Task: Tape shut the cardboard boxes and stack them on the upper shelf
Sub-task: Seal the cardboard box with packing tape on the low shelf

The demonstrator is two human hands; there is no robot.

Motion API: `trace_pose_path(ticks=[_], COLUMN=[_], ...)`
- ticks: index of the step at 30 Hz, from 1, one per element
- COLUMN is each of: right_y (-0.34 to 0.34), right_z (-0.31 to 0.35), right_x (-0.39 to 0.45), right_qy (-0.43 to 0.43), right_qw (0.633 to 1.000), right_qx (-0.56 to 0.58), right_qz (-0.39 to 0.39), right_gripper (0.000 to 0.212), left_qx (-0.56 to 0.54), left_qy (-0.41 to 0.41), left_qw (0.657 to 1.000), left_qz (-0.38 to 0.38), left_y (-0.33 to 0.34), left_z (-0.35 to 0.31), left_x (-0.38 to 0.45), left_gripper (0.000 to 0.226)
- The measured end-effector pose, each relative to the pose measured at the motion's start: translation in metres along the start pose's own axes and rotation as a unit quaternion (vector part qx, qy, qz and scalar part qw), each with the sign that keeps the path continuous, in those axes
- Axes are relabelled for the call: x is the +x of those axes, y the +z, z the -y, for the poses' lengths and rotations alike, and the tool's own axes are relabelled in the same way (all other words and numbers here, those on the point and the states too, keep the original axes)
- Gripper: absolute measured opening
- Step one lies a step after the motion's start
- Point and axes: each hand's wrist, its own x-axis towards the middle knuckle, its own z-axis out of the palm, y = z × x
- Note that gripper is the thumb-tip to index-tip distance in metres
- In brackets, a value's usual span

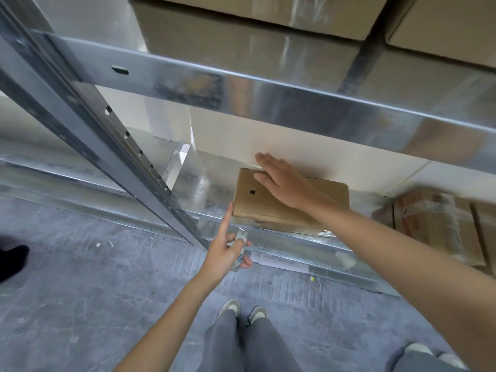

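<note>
Box [290, 202] lies flat on the lower shelf [204, 189]. Right hand [284, 181] rests on its top, fingers straight. Left hand [228, 251] grips a small tool [239, 251], forefinger touching the box corner.

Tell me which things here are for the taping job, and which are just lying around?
For the job:
- small brown box, flat under the right hand
- whitish roll-like thing, perhaps tape, held in the left hand
- big boxes on the upper shelf

Just lying about:
- taped box with red print, at the right
- white scraps on the floor
</note>
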Motion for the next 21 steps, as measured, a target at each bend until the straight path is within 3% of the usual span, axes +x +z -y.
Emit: trace_pose_path(ticks=[2,6,10,21], right_y=[0.002,0.009,0.011,0.034], right_z=[-0.002,-0.006,-0.009,0.002], right_x=[-0.008,-0.017,-0.014,-0.045], right_qy=[-0.050,-0.069,-0.082,-0.195], right_qw=[0.995,0.978,0.970,0.957], right_qx=[-0.076,-0.159,-0.182,-0.212], right_qz=[0.049,0.115,0.140,0.036], right_gripper=[0.079,0.117,0.135,0.076], left_qx=[-0.002,0.049,0.052,0.044], left_qy=[-0.011,0.009,0.007,0.009], left_qw=[1.000,0.999,0.999,0.999], left_qz=[0.004,0.009,0.011,0.006], left_y=[-0.003,-0.002,-0.003,-0.006], left_z=[-0.001,-0.003,-0.003,-0.003], left_x=[-0.001,-0.003,-0.001,-0.002], left_gripper=[0.080,0.081,0.079,0.078])
